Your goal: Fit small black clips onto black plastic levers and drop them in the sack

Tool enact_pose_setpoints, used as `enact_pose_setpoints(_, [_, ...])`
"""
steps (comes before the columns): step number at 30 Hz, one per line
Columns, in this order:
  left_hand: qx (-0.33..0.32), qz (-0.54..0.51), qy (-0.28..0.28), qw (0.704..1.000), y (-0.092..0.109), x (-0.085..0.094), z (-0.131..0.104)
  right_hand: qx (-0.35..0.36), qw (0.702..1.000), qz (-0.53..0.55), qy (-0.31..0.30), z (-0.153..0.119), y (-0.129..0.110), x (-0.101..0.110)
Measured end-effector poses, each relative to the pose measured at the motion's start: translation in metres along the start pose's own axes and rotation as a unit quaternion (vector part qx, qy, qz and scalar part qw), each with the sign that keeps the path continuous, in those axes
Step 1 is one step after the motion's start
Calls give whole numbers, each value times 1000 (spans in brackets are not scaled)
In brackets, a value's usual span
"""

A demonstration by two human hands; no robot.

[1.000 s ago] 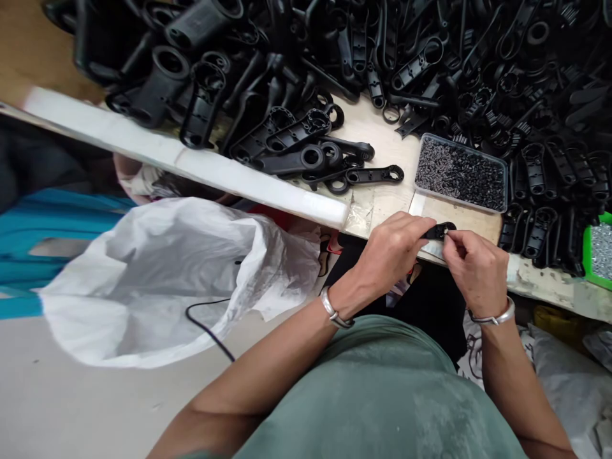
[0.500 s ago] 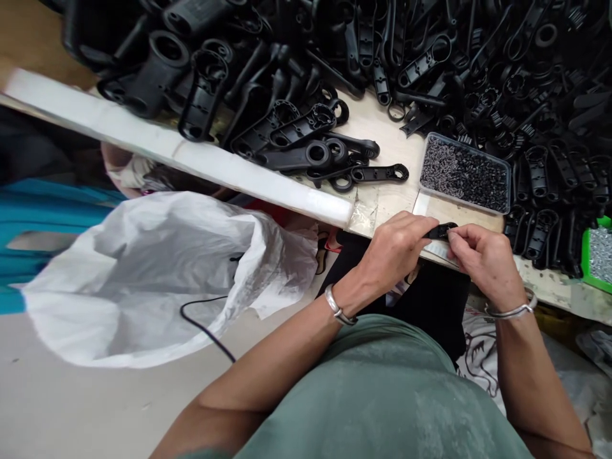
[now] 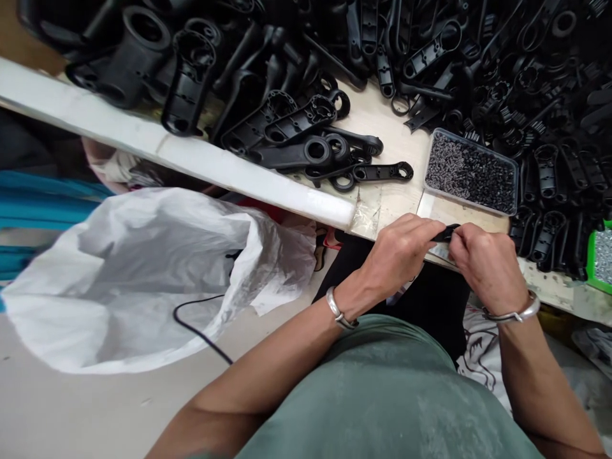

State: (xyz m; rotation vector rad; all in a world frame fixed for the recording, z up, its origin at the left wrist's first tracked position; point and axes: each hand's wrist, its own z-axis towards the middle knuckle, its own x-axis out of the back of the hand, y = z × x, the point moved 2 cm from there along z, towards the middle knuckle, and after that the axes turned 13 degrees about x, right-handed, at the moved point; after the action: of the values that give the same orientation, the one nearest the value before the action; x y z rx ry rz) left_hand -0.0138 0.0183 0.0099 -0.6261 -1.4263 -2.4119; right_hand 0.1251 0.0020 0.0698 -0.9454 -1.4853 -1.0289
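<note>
Between my two hands, at the table's front edge, is a small black plastic part (image 3: 444, 234), mostly covered by fingers. My left hand (image 3: 404, 248) is closed on its left end. The fingers of my right hand (image 3: 490, 261) are curled at its right end; whether they also pinch a smaller piece is hidden. Just beyond the hands stands a clear plastic box (image 3: 478, 203) filled with small dark grey and black pieces. To the left of the box lies a black arm-shaped part (image 3: 382, 172) with a ring at one end.
Heaped black plastic parts (image 3: 287, 121) cover the table's back and both sides. A white strip (image 3: 191, 156) runs along the left table edge. Below it gapes a large white sack (image 3: 95, 280) with a black cord (image 3: 196, 331). A green tray (image 3: 593, 261) of silvery pieces is at far right.
My right hand's fingers have curled further over the end of the black part and now hide more of it. My left hand keeps its grip. The view has shifted slightly.
</note>
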Motion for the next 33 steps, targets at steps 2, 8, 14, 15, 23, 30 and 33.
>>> enact_pose_setpoints(2, [-3, -11, 6, 1000, 0, 0, 0, -9, 998, -61, -25, 4, -11, 2])
enact_pose_setpoints(8, [1, -22, 4, 1000, -2, -1, -1, -45, 999, -29, 1, 12, -13, 1])
enact_pose_setpoints(14, [5, -21, 49, 999, 3, 2, -5, -140, 856, 485, 114, -12, 26, -20])
enact_pose_setpoints(15, [7, -24, 63, 998, 5, 2, -7, -168, 815, 534, 150, -17, 27, -22])
enact_pose_setpoints(23, [-1, -27, 128, 991, 26, 1, -11, -221, 626, 713, 224, -25, 0, -31])
enact_pose_setpoints(30, [21, -41, 125, 991, 33, 3, -14, -208, 566, 753, 263, -17, -4, -34])
enact_pose_setpoints(33, [31, -58, 125, 990, 32, 5, -17, -225, 532, 774, 259, -14, -4, -35])
